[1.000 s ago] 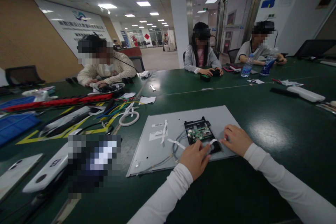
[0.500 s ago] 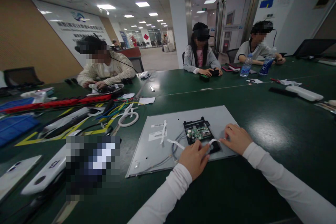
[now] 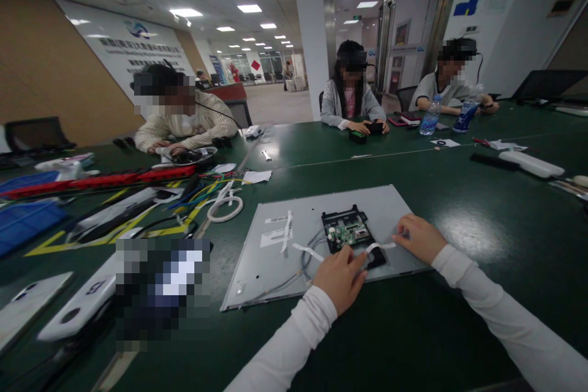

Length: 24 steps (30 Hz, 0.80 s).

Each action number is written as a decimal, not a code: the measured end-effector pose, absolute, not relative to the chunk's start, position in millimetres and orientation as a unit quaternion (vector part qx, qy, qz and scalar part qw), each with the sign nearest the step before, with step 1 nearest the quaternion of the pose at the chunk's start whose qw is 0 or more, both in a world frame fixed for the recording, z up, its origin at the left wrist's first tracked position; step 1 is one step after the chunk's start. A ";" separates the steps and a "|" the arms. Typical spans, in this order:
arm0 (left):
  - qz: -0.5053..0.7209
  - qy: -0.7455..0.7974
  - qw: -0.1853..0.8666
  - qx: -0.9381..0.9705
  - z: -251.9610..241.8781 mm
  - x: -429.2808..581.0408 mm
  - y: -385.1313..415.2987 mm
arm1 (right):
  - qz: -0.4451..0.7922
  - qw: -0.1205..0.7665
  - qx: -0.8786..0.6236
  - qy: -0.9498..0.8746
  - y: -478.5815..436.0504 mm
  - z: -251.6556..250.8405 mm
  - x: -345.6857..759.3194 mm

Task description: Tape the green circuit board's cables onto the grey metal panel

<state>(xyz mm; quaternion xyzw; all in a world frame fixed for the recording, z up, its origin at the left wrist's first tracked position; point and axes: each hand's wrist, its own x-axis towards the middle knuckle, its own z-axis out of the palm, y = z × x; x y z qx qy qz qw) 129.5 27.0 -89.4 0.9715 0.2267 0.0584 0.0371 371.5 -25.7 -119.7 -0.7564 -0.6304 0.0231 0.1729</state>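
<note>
A flat grey metal panel (image 3: 298, 220) lies on the green table with a black plastic bracket (image 3: 345, 214) and a green circuit board (image 3: 349, 232) on it. My left hand (image 3: 339, 277) rests at the bracket's near edge, index finger stretched onto a white tape strip (image 3: 386, 246); it is open. The strip runs rightward from the bracket onto the panel. Just beyond its right end is my right hand (image 3: 420, 239), loosely bent, thumb and index finger slightly apart, with nothing visible between them. More tape (image 3: 307, 252) crosses a grey cable (image 3: 294, 282) on the panel.
Left of the panel are a white tape roll (image 3: 225, 209), loose wires, a blurred-out phone-like device (image 3: 179, 282) and a white device (image 3: 87, 294). Blue trays (image 3: 27, 223) stand far left. Three people sit across the table. Two bottles (image 3: 430, 116) stand at the back right.
My right hand has shifted right and slightly up, off the tape strip, so more of the strip shows. My left hand stays at the bracket.
</note>
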 end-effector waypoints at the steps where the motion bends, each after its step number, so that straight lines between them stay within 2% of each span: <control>1: 0.060 0.227 0.038 0.971 -89.5 129.4 27.1 | 0.021 0.175 -0.755 -0.631 -25.7 -119.6 371.0; 24: 0.053 0.233 0.067 0.969 -85.9 125.1 25.5 | 0.048 0.166 -0.727 -0.664 -27.3 -120.5 366.7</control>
